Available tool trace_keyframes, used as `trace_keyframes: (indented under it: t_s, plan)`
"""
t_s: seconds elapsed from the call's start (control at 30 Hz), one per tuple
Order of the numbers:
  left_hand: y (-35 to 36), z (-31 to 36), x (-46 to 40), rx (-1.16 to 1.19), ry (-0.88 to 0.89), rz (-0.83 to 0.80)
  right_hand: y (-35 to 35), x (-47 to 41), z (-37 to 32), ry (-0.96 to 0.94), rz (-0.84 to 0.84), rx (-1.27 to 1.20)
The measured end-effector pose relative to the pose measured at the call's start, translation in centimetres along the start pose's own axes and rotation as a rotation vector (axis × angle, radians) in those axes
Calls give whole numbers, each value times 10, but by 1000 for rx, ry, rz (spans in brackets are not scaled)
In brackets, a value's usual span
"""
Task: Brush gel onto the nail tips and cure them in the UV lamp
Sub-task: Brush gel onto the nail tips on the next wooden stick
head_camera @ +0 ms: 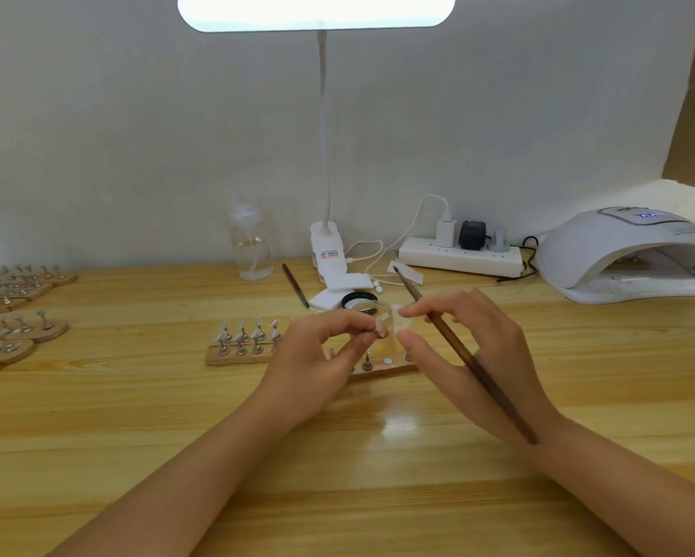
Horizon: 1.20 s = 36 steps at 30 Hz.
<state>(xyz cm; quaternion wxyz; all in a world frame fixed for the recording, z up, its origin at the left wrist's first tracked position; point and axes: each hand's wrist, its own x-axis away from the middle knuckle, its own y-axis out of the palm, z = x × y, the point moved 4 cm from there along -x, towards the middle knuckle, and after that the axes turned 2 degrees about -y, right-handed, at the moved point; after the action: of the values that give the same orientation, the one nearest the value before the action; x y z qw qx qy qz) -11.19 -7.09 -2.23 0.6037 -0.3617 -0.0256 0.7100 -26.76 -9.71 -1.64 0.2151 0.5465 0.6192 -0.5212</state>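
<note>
A person sat at a pale wooden surface (96, 416) against a white wall, under a lit white desk lamp (316, 12) whose thin neck rose from a clip base at the back edge. At far right stood the white UV lamp (619, 251), its display lit and its arched opening facing the person; something lay inside, too dim to make out. A white power strip (460, 257) with three plugs lay just left of it, and a clear bottle (251, 243) stood left of the lamp base. Several wooden holders with nail stands (14, 311) crowded the far left edge.

In the middle, a long wooden strip (233, 355) carried two rows of small metal stands, some topped with nail tips (241, 326); both hands partly hid it. A small clear gel jar (372, 315) stood just behind the fingers, its black lid (355, 300) beside white pads.

The left hand (317, 355) hovered above the strip, thumb and curled fingers pinching a single nail tip (380, 331). The right hand (470, 347) held a long brown brush (458, 347) tucked among its fingers, bristles pointing away toward the wall, while its thumb and forefinger reached toward the pinched tip. A second brush (295, 285) lay on the surface behind the jar.
</note>
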Motion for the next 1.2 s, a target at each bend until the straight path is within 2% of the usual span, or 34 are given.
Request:
trace_keyframes:
  t_s: [0.13, 0.43, 0.6, 0.77, 1.2]
  plan:
    - [4, 0, 2, 14, -21, -22, 10, 2, 6, 120, -125, -83]
    - [2, -4, 4, -55, 9, -18, 12, -1, 5, 93, -99, -97]
    - [-9, -21, 5, -383, -25, -81, 15, 2, 17, 139, -151, -16]
    - [-8, -27, 5, -557, -17, -117, 20, 4, 21, 96, -183, 136]
    - [-9, -32, 6, -462, -44, -134, 26, 6, 25, 76, -232, 221]
